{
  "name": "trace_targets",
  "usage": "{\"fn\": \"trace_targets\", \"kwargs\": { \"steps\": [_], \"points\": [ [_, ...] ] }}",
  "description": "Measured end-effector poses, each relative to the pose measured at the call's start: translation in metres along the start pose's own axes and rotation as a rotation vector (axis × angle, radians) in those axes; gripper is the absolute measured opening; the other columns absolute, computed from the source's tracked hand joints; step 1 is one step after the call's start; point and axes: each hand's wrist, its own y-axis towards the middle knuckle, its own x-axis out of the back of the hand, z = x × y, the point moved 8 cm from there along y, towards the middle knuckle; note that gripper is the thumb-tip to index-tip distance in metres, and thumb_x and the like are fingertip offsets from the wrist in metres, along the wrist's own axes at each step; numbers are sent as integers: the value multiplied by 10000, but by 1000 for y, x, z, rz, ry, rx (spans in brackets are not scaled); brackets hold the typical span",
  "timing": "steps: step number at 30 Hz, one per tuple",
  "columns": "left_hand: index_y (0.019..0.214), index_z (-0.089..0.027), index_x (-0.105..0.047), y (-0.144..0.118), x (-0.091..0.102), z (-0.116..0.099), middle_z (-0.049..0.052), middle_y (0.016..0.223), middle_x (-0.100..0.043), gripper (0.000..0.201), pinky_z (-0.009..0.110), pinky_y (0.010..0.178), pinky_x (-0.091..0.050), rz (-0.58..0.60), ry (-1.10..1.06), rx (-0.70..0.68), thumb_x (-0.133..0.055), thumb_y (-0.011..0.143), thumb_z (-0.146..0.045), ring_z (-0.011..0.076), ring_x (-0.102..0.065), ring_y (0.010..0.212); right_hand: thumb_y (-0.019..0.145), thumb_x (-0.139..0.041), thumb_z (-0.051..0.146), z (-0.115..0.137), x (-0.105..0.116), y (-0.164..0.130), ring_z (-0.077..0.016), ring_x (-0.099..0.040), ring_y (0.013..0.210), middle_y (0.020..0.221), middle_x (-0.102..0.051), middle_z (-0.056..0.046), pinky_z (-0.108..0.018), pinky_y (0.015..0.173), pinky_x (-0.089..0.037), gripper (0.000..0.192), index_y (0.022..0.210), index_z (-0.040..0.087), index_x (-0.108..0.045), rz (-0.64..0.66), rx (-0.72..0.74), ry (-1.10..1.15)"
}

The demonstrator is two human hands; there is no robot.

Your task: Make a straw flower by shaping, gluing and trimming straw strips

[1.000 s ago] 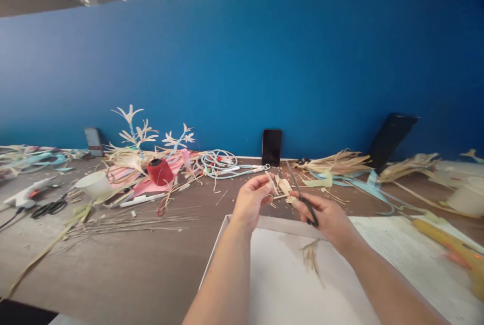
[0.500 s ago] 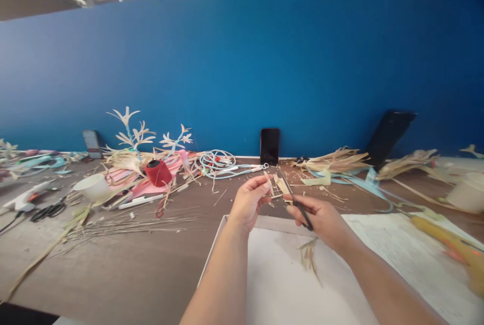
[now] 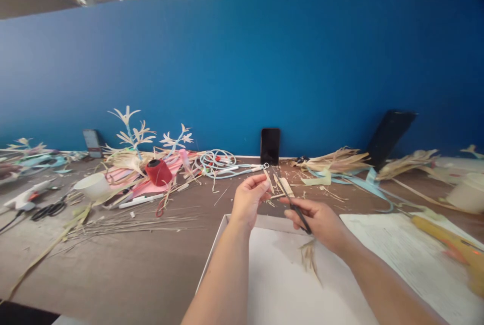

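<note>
Backdrop: blue partition wall (image 3: 264, 62) runs the full width behind the work surface.
Table: brown tabletop (image 3: 124, 264), strewn with dried straw and craft scraps.
White board: flat white sheet (image 3: 280, 284) lies at the near edge, under both forearms; a small tuft of straw trimmings (image 3: 310, 259) rests on it.
Printed sheet: white paper (image 3: 408, 254) lies just right of the board.
Dark panel: black slab (image 3: 389, 133) leans on the wall at far right.
Straw bundles: loose pale heaps (image 3: 336, 161) lie near the wall, right of centre.
Straw flowers: pale flower sprigs on blue stems (image 3: 132, 130) stand up at left.
Glue gun: yellow tool (image 3: 449, 247) lies at the right edge.
Cord: pale blue coil (image 3: 217, 161) lies near the wall, left of the phone.
Phone: black handset (image 3: 269, 146) stands propped against the wall at centre.
Thread spool: red spool (image 3: 159, 172) sits on pink paper.
Cup: white cup (image 3: 91, 185) lies tipped at left.
Left hand: (image 3: 249, 199) raised above the board's far edge, fingertips pinched on a straw piece.
Right hand: (image 3: 321, 221) fingers closed around scissor handles.
Scissors: dark-handled pair (image 3: 293, 204), blades pointing up-left, meeting the straw piece.
Straw piece: small pale strips (image 3: 278, 186) held in the air between the two hands, above the table just beyond the board.
</note>
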Motion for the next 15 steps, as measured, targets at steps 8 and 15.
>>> {"fn": "trace_targets", "kwargs": {
  "steps": [8,15],
  "points": [
    [861,-117,-638,2,4,-1,35,778,-621,300,194,594,-472,-54,-8,-7,-737,610,-246,91,-576,663,717,-618,470,-2,-6,0,-137,-502,580,555,-535,26,-268,604,-403,532,1151,163,-621,27,-12,-53],
    [856,-134,-646,1,6,0,27,750,-621,281,174,562,-452,-80,72,-3,-728,616,-255,90,-573,659,619,-651,472,-17,77,6,-199,-574,631,713,-655,-4,-282,544,-360,469,1019,241,-573,-434,-140,-560]
  ]
}}
